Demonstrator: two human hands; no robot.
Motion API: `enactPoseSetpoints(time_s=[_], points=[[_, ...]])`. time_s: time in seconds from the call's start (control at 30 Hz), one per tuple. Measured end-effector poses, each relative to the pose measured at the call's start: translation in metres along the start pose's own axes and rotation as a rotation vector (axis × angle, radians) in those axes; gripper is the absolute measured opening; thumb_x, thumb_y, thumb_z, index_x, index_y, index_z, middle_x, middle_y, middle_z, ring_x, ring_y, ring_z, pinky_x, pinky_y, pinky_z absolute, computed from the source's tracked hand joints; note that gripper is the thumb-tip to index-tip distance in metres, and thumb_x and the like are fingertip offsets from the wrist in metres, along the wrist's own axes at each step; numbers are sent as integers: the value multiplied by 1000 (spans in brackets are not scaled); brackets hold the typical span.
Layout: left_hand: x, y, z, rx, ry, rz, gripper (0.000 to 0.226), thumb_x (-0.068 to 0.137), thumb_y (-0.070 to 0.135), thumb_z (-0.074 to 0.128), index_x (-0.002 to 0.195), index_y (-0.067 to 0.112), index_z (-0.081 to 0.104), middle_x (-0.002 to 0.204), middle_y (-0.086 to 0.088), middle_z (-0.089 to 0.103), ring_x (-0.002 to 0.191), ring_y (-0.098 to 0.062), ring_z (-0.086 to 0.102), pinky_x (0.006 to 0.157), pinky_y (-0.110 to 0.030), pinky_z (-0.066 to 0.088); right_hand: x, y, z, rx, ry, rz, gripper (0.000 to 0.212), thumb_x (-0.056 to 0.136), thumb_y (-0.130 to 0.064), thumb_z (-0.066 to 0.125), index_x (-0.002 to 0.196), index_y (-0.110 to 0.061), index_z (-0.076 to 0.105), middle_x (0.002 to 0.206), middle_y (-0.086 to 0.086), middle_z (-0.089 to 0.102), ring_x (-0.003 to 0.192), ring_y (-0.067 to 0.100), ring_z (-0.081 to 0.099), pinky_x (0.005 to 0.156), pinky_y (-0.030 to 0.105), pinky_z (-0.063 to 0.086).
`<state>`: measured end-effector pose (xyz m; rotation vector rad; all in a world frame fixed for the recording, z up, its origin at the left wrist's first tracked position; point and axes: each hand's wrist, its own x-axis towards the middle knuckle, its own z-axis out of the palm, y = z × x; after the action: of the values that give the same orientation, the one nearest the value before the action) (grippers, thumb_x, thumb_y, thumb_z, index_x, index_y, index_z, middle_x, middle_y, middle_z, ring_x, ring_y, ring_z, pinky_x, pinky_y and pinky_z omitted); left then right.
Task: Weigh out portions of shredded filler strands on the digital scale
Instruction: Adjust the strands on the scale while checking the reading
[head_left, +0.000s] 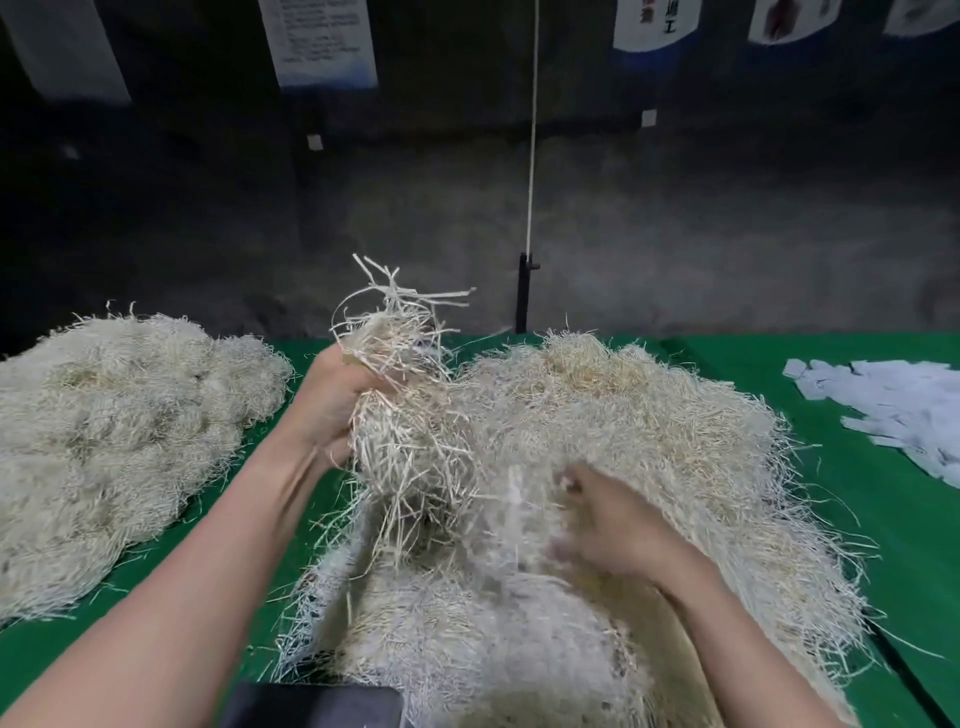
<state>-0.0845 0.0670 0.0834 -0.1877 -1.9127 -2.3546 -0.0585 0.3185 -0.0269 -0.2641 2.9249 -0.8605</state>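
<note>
A big heap of pale shredded filler strands (649, 426) covers the middle of the green table. My left hand (332, 400) is shut on a bunch of strands (410, 415) lifted above the heap's left side, with loose ends sticking up. My right hand (608, 519) is blurred, low on the heap just right of that bunch, its fingers among the strands; whether it grips any I cannot tell. A dark flat object (311, 704), possibly the scale, shows at the bottom edge.
A second heap of strands (104, 441) lies at the left of the green table (857, 519). White paper slips (893, 410) are scattered at the right. A thin white cord on a black post (523, 296) stands behind the table.
</note>
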Motion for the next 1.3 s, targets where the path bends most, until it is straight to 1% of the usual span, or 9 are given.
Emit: enactPoseSetpoints(time_s=[0.13,0.23,0.43,0.6,0.7,0.83,0.97,1.13,1.3], points=[[-15,11,20,-26,-139,65,47,53,-8,60,90,21,64,69,6,73,63,-8,70,50,-21,53,33,-59,-3,196,59,-180,121,45,-55,77,145,-39,11,152,-17,3,139,8,8,116,40,9],[-18,16,26,-148,-168,115,28,52,2,63,67,22,75,63,4,69,55,-7,66,49,-23,53,51,-64,52,218,-153,-73,28,85,-10,60,112,-5,55,125,14,52,122,26,47,109,42,35],[-7,-15,8,-387,161,-125,17,91,13,44,78,13,55,64,-5,60,55,-17,53,66,-35,49,41,-12,97,307,55,84,35,92,-18,58,126,-17,56,127,5,57,85,11,63,68,17,50],[-6,-73,28,1230,-475,-74,55,71,37,76,121,24,60,109,6,64,99,-15,62,86,-32,52,41,6,65,549,280,163,44,90,9,46,128,-12,54,133,1,52,110,24,59,80,26,55],[-14,-110,52,1670,-541,91,21,83,28,67,97,18,55,78,7,56,66,-3,52,56,-14,44,40,-3,51,571,351,63,47,87,15,47,122,-14,58,123,5,59,98,2,62,81,24,55],[18,-104,46,937,-298,-191,12,87,2,48,89,-2,60,81,-5,61,62,-8,49,61,-16,41,37,5,54,563,312,36,48,84,-6,67,122,-28,48,102,-8,62,54,-1,58,43,13,44],[29,-82,56,10,-302,-390,8,77,2,57,83,4,62,116,-17,64,110,-28,59,102,-46,40,43,4,69,538,247,145,78,80,2,63,143,-32,30,127,-13,48,100,10,58,83,23,51],[31,-73,65,-389,-156,-333,12,78,5,46,68,10,43,56,-4,58,46,-15,57,45,-22,50,49,19,73,271,364,158,74,80,-15,66,138,-40,28,125,-22,43,132,16,33,114,47,23],[31,-66,50,-471,36,-227,11,63,4,48,64,13,42,54,-4,54,40,-15,52,42,-23,50,29,93,81,-13,347,217,59,92,-20,53,145,-29,29,147,-1,39,135,16,33,111,34,16]])
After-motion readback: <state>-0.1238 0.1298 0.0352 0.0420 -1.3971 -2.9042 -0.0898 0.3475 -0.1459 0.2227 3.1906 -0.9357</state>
